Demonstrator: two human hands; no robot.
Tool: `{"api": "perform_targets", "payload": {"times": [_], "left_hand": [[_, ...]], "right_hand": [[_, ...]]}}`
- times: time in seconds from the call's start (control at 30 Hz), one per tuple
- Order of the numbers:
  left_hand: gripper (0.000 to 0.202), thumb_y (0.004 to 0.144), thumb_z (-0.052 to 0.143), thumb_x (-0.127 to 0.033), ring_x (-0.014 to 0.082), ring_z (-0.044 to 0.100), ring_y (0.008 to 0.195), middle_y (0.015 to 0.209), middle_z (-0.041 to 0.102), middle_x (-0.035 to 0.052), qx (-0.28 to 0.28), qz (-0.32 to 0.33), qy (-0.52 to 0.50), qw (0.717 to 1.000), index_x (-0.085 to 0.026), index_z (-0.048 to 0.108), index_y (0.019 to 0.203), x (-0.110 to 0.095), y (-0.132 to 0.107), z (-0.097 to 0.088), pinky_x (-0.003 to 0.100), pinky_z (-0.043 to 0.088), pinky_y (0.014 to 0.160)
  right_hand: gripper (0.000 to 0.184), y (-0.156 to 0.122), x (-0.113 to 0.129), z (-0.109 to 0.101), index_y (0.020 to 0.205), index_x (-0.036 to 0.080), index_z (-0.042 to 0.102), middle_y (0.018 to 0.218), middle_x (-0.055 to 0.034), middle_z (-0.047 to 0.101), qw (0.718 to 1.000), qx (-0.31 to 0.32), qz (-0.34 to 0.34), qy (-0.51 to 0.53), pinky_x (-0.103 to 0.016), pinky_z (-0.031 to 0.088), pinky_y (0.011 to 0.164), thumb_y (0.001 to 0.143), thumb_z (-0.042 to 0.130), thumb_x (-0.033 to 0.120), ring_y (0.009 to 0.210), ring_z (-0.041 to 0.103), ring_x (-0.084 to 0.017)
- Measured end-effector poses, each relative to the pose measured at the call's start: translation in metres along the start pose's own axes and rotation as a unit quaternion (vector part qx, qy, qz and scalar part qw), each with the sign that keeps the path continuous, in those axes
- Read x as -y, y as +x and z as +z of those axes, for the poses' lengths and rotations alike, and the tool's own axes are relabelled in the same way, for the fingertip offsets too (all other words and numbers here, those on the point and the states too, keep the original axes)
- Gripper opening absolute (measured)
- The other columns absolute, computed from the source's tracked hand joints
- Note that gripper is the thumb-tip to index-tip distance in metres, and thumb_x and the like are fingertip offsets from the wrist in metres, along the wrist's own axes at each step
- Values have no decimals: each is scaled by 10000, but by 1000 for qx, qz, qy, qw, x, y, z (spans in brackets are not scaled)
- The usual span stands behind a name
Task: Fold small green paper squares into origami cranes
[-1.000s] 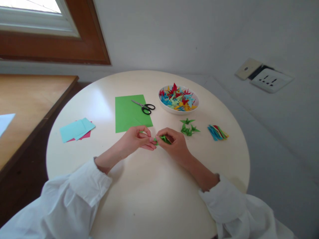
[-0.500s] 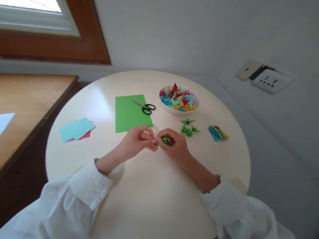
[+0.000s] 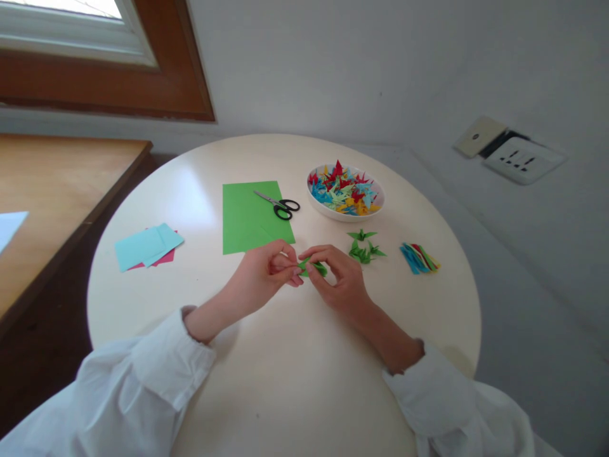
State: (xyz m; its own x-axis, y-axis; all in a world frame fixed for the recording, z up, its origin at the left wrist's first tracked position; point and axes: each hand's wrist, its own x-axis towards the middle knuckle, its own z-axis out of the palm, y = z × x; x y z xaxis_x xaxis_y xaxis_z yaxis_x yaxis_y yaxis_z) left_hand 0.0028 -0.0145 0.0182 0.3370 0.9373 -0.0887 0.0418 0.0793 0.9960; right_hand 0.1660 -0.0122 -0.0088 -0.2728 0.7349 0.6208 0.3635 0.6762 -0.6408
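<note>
Between my two hands, above the middle of the table, is a small folded green paper [image 3: 314, 269], partly hidden by fingers. My left hand [image 3: 270, 269] pinches its left end between thumb and fingers. From the right, my right hand [image 3: 337, 274] grips the same paper with thumb and index finger. Just beyond my left hand lies a green paper sheet [image 3: 247, 219], with black-handled scissors [image 3: 280, 204] across its right edge. Several folded green paper cranes [image 3: 364, 251] sit to the right of my right hand.
A white bowl [image 3: 345, 217] of colourful paper cranes stands at the back right. Folded coloured paper strips [image 3: 419, 258] lie at the right. Light blue and pink paper pieces [image 3: 148, 247] rest at the left of the round table [image 3: 295, 381]. A wooden desk [image 3: 61, 184] is at far left.
My right thumb and fingers have shifted on the folded green paper, and more of it shows between my hands. My left hand keeps its pinch. The view has moved slightly.
</note>
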Motion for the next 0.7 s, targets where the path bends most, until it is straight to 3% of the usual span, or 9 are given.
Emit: {"api": "perform_targets", "payload": {"times": [0.7], "left_hand": [[222, 689, 678, -284, 156, 671, 568, 536, 613, -33, 2, 21, -11, 1000, -167, 490, 688, -2, -2, 2, 249, 539, 569]], "right_hand": [[111, 0, -1, 2, 724, 205, 520, 798, -48, 660, 1000, -13, -10, -16, -278, 512, 690, 753, 556, 104, 766, 640, -148]]}}
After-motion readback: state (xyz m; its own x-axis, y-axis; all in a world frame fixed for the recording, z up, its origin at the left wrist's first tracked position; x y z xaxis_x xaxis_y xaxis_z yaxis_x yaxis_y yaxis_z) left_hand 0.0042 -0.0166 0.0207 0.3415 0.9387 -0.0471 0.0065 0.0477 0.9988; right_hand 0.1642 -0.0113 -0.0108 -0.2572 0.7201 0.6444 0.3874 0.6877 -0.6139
